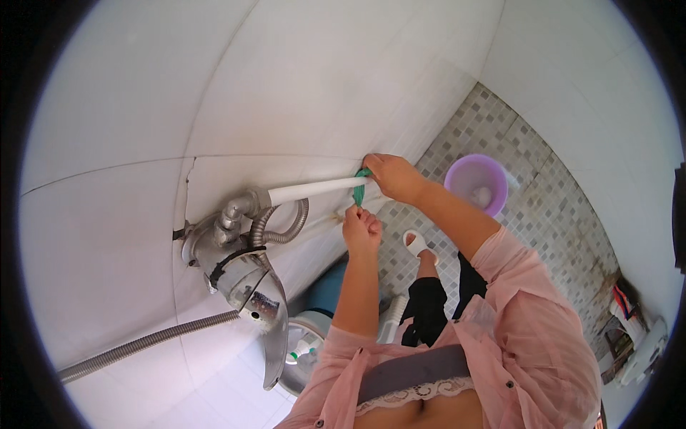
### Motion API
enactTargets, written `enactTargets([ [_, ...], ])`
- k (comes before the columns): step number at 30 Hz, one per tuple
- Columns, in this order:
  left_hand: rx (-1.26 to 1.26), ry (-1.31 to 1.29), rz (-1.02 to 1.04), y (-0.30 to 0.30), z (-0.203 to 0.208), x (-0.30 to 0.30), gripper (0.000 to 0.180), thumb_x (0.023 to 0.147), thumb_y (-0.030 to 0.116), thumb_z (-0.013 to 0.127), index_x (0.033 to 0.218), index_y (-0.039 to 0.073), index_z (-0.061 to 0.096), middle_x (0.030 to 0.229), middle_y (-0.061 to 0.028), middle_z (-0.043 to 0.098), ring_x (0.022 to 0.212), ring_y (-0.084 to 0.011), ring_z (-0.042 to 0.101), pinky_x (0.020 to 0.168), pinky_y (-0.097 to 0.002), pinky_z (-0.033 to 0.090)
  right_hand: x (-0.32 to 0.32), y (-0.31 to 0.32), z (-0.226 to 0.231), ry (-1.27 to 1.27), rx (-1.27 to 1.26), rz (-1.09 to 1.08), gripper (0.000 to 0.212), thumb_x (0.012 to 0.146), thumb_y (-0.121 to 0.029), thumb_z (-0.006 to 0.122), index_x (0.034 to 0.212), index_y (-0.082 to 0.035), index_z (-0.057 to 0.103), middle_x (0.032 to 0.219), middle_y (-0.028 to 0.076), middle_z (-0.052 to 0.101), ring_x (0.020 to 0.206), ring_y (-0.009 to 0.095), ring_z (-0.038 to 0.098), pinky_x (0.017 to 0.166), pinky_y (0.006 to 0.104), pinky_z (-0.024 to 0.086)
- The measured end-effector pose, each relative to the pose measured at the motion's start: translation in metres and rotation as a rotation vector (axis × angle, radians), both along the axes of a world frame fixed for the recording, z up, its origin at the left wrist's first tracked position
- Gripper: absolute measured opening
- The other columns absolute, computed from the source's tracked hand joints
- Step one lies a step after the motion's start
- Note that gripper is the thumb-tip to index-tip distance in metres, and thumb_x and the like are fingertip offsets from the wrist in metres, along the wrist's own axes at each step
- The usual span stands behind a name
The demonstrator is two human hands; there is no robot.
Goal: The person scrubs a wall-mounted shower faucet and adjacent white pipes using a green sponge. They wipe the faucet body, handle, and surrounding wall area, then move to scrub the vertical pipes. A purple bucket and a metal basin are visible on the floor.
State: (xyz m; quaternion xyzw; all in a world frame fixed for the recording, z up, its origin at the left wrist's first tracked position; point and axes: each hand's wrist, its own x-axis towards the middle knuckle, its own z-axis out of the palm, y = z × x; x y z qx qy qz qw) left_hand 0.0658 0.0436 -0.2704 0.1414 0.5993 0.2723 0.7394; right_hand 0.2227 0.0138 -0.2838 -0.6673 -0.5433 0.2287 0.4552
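A strip of green cloth [359, 191] is looped around a white pipe [311, 189] that runs along the tiled wall. My left hand [363, 226] is closed on the cloth's lower end, just below the pipe. Above it, my right hand [391, 176] grips the cloth's upper end where it passes over the pipe; some of its fingertips are hidden behind the pipe and hand. At its left end the pipe joins a grey metal fitting [241, 207] on a wall-mounted unit.
Ribbed metal hoses [153, 345] run from the grey unit [239, 272], one to the left. A purple bucket [475, 184] stands on the mosaic floor [532, 193]. Below my left arm are a blue container [325, 289] and a metal basin [314, 325]. Assorted items [629, 322] lie at the right.
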Motion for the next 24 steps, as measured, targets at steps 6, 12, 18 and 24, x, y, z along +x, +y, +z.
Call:
enactTargets([
  [6,0.072,-0.132,0.023,0.013,0.007,0.03,0.027,0.092,0.025,0.053,0.072,0.015,0.039,0.06,0.004,0.03,0.048,-0.0087,0.028,0.042,-0.0244,0.023,0.03,-0.017,-0.008,0.098,-0.155,-0.001,0.017,0.081,-0.001,0.06,0.096,-0.003,0.055,0.093,0.018,0.062,0.087,0.04,0.062,0.073,0.0458,0.051],
  [12,0.049,-0.076,0.031,-0.004,0.002,0.022,0.027,0.092,0.02,0.052,0.07,0.015,0.036,0.059,0.0043,0.027,0.048,-0.0091,0.027,0.042,-0.0245,0.023,0.016,-0.01,-0.013,-0.028,0.016,-0.021,0.014,0.082,-0.004,0.062,0.095,-0.003,0.06,0.092,0.017,0.063,0.086,0.038,0.062,0.074,0.0448,0.051],
  [18,0.002,-0.051,0.004,0.0,0.008,0.008,0.028,0.094,0.019,0.05,0.07,0.016,0.036,0.06,0.0047,0.027,0.05,-0.0084,0.028,0.043,-0.0236,0.024,0.013,-0.01,-0.014,-0.027,0.045,-0.061,0.009,0.085,-0.007,0.061,0.094,-0.003,0.06,0.09,0.018,0.064,0.087,0.039,0.062,0.075,0.0455,0.05],
  [24,0.085,-0.162,0.034,0.003,0.019,0.033,0.027,0.093,0.019,0.05,0.07,0.015,0.037,0.061,0.005,0.029,0.051,-0.0077,0.03,0.044,-0.0229,0.025,0.034,-0.032,-0.012,0.04,-0.156,-0.013,0.011,0.085,-0.005,0.06,0.095,-0.004,0.06,0.089,0.019,0.064,0.085,0.039,0.062,0.074,0.0467,0.051],
])
